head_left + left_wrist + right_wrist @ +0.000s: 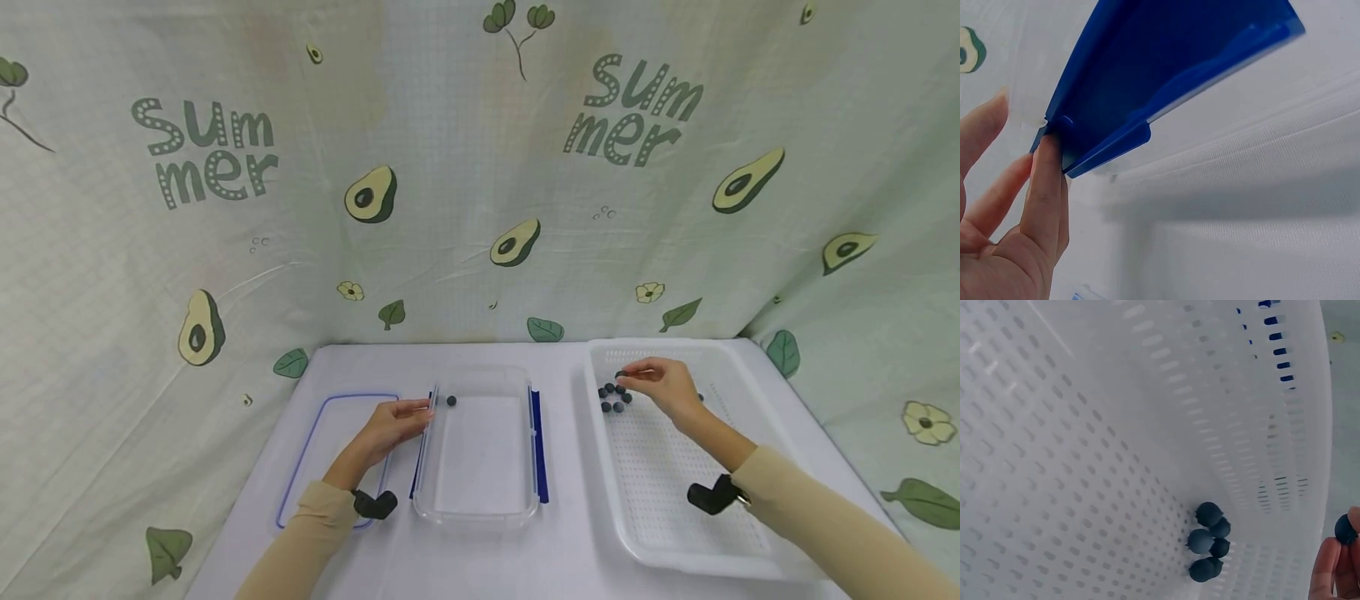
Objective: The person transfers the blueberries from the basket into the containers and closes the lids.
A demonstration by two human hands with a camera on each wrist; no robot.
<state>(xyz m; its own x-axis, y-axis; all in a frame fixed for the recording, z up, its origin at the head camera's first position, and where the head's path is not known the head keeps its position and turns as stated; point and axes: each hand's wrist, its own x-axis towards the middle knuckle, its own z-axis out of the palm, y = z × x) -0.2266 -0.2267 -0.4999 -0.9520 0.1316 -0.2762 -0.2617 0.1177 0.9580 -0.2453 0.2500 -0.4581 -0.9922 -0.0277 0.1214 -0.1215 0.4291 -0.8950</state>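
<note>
My left hand (392, 427) holds the left rim of a clear plastic container (480, 518). In the left wrist view its fingers touch the container's blue latch flap (1166, 62), with the thumb beside the clear wall. One blueberry (452, 401) lies in the container's far left corner. My right hand (663, 387) pinches a blueberry (1345, 529) between thumb and fingertips, over the far left part of a white perforated basket (637, 546). Several blueberries (1209, 514) sit clustered in the basket below that hand. Another dark berry (701, 397) shows just beyond the right wrist.
A clear lid with a blue seal (300, 454) lies left of the container, partly behind the left forearm. The container's right blue latch (540, 450) hangs out on its side. A printed curtain (450, 125) rises behind the white table (570, 533).
</note>
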